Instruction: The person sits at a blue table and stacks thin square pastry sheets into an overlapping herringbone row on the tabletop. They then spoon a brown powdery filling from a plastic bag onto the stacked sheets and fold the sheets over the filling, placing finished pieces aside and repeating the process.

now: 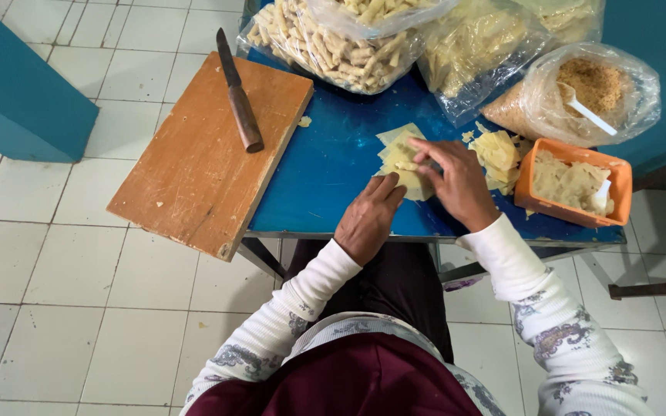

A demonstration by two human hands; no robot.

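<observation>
Dough sheets (pixel 400 158) lie on blue table (pixel 325 169); left hand (pixel 369 219) and right hand (pixel 456 181) press them, fingers spread.

Both hands (pixel 414 196) on wrappers (pixel 402 158) (blue tbl (pixel 325 169))

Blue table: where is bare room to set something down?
On the blue table, the bare patch lies between the wooden board and the left hand. The board is bare below the knife. It is crowded around the right hand, wrappers and orange tub.
</observation>
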